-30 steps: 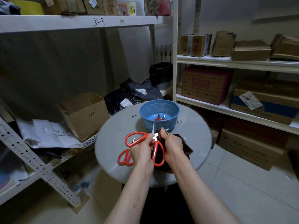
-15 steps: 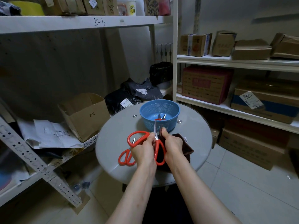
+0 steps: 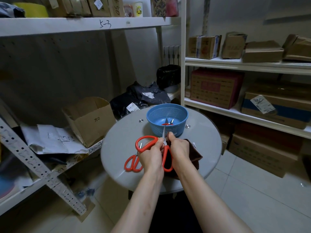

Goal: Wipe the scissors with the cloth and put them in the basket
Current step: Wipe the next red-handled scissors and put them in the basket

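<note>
Red-handled scissors point(image 3: 146, 142) are held open above the round grey table point(image 3: 121, 148); my left hand point(image 3: 151, 157) grips them near the pivot. One blade points up toward the blue basket point(image 3: 166, 121). My right hand point(image 3: 179, 150) holds a dark brown cloth point(image 3: 193, 152) against the other blade, thumb raised. A second pair of red scissors point(image 3: 133, 163) lies on the table left of my hands. The basket holds another small red pair point(image 3: 168, 123).
White shelving with cardboard boxes point(image 3: 217, 88) stands to the right. On the left a metal rack carries an open carton point(image 3: 90, 120) and papers. Black bags point(image 3: 141, 98) lie behind the table. Tiled floor lies at the lower right.
Both hands with the scissors and cloth have shifted slightly away from me toward the basket. The right thumb has slid up along the blade.
</note>
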